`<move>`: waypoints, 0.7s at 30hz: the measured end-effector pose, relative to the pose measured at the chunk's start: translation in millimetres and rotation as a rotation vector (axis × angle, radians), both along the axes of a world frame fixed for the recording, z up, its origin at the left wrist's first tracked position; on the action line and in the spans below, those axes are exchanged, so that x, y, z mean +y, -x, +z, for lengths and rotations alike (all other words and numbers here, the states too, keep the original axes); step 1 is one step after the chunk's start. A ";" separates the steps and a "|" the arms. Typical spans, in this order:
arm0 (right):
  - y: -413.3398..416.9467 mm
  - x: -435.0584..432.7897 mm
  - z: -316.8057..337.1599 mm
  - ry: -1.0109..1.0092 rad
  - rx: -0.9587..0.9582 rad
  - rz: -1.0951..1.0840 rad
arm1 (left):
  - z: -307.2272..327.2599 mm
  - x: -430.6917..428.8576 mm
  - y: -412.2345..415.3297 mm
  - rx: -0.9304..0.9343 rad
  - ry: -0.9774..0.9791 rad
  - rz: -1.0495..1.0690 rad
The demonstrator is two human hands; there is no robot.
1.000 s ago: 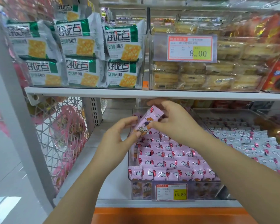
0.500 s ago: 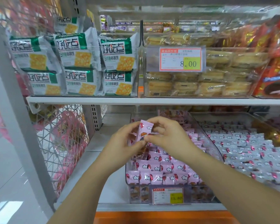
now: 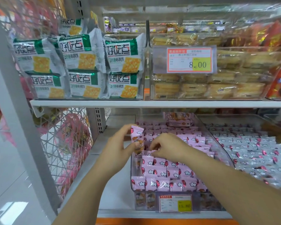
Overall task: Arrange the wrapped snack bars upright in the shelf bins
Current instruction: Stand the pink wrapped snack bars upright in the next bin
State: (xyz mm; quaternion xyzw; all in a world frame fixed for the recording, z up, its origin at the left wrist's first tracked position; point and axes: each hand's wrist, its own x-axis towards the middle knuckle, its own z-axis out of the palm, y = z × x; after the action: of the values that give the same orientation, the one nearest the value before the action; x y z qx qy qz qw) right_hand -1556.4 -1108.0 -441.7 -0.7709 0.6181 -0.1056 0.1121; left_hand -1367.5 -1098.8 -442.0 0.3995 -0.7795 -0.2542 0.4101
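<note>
My left hand (image 3: 118,146) pinched one pink wrapped snack bar (image 3: 137,138) between thumb and fingers. The bar was close to upright, its long axis running top to bottom and its upper crimp tipped slightly away from me. It hung just over the left wall of the clear plastic shelf bin (image 3: 133,174), about midway between the bin's near and far ends.

My right hand (image 3: 167,146) lay just right of the bar, fingers curled down among the tops of the pink bars standing there. I could not tell whether it pinched a wrapper or only pushed the row aside. The hands were close but not touching.

I judged the slot lay straight below the bar, between the bin's left wall and my right fingertips (image 3: 153,151), so the left hand was the one to lower it. Room was tight, with packed rows near and far and the white upper shelf edge (image 3: 201,103) overhead. Only the white lower shelf (image 3: 113,184) on the left lay open.
</note>
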 end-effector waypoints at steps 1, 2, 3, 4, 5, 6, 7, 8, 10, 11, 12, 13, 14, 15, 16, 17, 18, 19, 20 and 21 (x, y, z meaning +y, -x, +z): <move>-0.9 -0.4 -1.4 0.022 0.003 -0.007 | -0.2 -1.8 -1.4 -0.007 0.001 0.002; -2.0 -0.7 -3.6 0.039 0.007 -0.013 | -0.3 -2.8 -2.1 -0.011 -0.002 -0.002; -3.1 -0.3 -5.7 0.058 0.009 -0.013 | -0.2 -3.2 -2.3 -0.010 -0.005 -0.002; -3.7 0.2 -7.6 0.069 0.004 -0.014 | 0.2 -3.1 -2.3 -0.007 -0.008 -0.002; -3.2 0.8 -9.1 0.076 -0.011 -0.012 | 0.9 -2.6 -1.8 -0.002 -0.013 -0.004; -1.9 2.0 -9.5 0.077 -0.033 -0.008 | 2.0 -2.2 -1.5 0.005 -0.016 -0.003; 0.6 3.2 -9.6 0.077 -0.060 -0.003 | 3.1 -2.4 -1.6 0.015 -0.014 0.001; 3.8 4.7 -8.9 0.079 -0.094 0.000 | 4.2 -3.2 -2.1 0.021 -0.010 0.011; 10.8 8.5 -6.7 0.094 -0.172 -0.007 | 6.9 -4.0 -2.7 0.005 0.001 0.038; 13.8 9.8 -4.9 0.103 -0.198 -0.009 | 8.1 -4.3 -2.4 -0.017 0.006 0.048; 15.9 10.8 -3.4 0.108 -0.208 -0.011 | 8.7 -4.0 -1.4 -0.046 0.007 0.051; 17.2 11.7 -2.7 0.110 -0.209 -0.010 | 8.3 -4.1 -0.2 -0.083 0.001 0.050; 17.4 12.2 -2.5 0.108 -0.209 -0.009 | 7.3 -4.2 1.2 -0.121 -0.010 0.050; 16.9 12.4 -2.9 0.108 -0.215 -0.009 | 5.4 -5.2 1.8 -0.159 -0.025 0.057; 15.8 12.4 -3.7 0.110 -0.222 -0.009 | 3.9 -6.1 2.5 -0.188 -0.039 0.067; 14.6 12.2 -4.7 0.117 -0.233 -0.011 | 2.5 -8.0 3.5 -0.211 -0.050 0.082; 13.0 11.9 -5.5 0.127 -0.246 -0.013 | 0.7 -10.9 4.5 -0.237 -0.060 0.102; 11.5 11.3 -6.4 0.139 -0.258 -0.018 | -1.1 -14.7 5.8 -0.285 -0.071 0.129; 10.1 10.7 -7.3 0.152 -0.267 -0.023 | -1.8 -17.7 7.7 -0.348 -0.088 0.159; 8.9 10.0 -8.3 0.160 -0.274 -0.030 | -2.0 -19.8 9.5 -0.417 -0.111 0.189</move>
State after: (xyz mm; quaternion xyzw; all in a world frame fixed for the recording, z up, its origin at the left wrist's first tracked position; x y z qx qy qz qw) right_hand -1565.2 -1098.1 -450.0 -0.7464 0.5980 -0.2605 0.1321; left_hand -1377.0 -1118.6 -444.0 0.5364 -0.7913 -0.1692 0.2397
